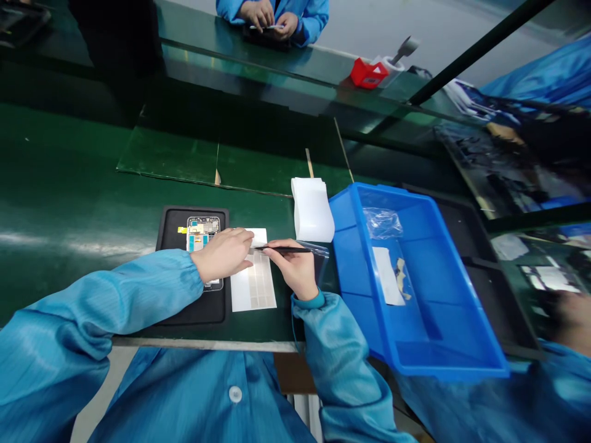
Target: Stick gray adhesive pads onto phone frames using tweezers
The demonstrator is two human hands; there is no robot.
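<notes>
My left hand (223, 253) reaches over an opened phone (203, 225) with its circuit board exposed, and its extended fingers rest on a white sticker sheet (241, 294). The phone lies in a black tray (194, 311), partly covered by my hand and sleeve. In my right hand (298, 271), black tweezers (292, 250) are pinched between thumb and fingers. Their tip points left at the sheet's upper part, close to my left fingertips. Pale rectangular pieces run down the sheet's right half. Whether the tweezers grip a piece is too small to tell.
A blue bin (443, 320) on the right contains clear plastic and paper scraps. A folded white stack of sheets (313, 210) stands beyond my right hand. Across the green bench (83, 178), a co-worker's hands (270, 17) hold something thin. Another person's blurred hand (575, 320) shows at far right.
</notes>
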